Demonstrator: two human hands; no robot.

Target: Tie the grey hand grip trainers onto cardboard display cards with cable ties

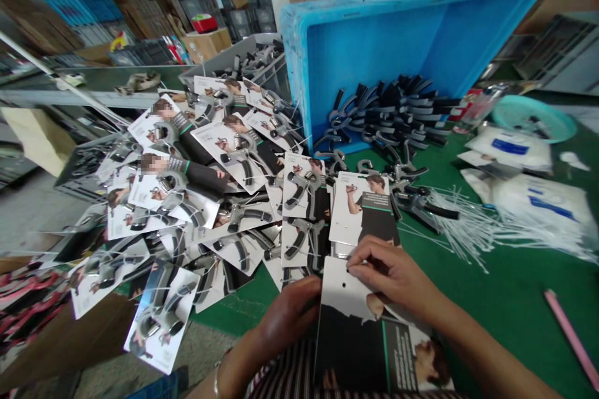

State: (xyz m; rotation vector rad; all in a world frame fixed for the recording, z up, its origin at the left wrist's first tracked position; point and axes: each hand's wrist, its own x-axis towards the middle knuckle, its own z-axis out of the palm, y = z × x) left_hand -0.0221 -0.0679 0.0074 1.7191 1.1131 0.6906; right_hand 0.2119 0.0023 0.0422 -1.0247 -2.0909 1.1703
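- While the left hand (290,310) grips a printed card (350,349) by its left edge, the right hand (393,269) pinches its top near a punched hole (344,285).
- Working at that hole seems the current step; the next move calls for a steady card.
- White above black, green-striped, the card sits at the worktop's (453,287) near side.
- Beyond, carded grips (206,202) lie heaped beside a blue crate (374,37).

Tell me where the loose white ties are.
In the head view, the loose white ties lie on the green table, right of centre, beyond the right hand and beside the white plastic bags.
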